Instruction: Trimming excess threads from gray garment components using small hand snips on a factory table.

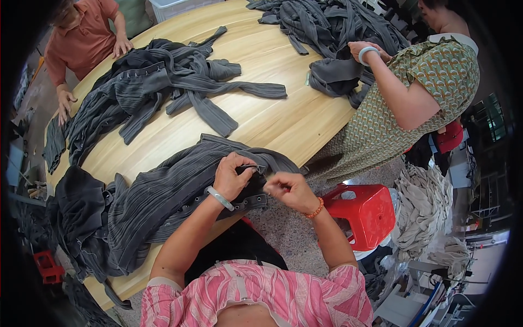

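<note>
A dark grey ribbed knit garment [169, 188] lies along the near edge of the table, with a strip of metal snaps or eyelets on its front edge. My left hand [234, 175], with a pale bangle at the wrist, pinches the dark edge of this garment at its right end. Just right of it, my right hand [291, 192], wearing an orange bead bracelet, is curled with thumb and fingers together. Motion blurs those fingertips, and whatever they may hold is too small to make out. More dark cloth [79, 210] is bunched at the left end.
The pale wooden table [261, 122] carries more grey garments [147, 82] across from me and a heap [327, 24] at far right. One person [81, 38] is across the table, another [403, 92] at right. A red stool [362, 215] and pale cloth pile [422, 207] are on the floor.
</note>
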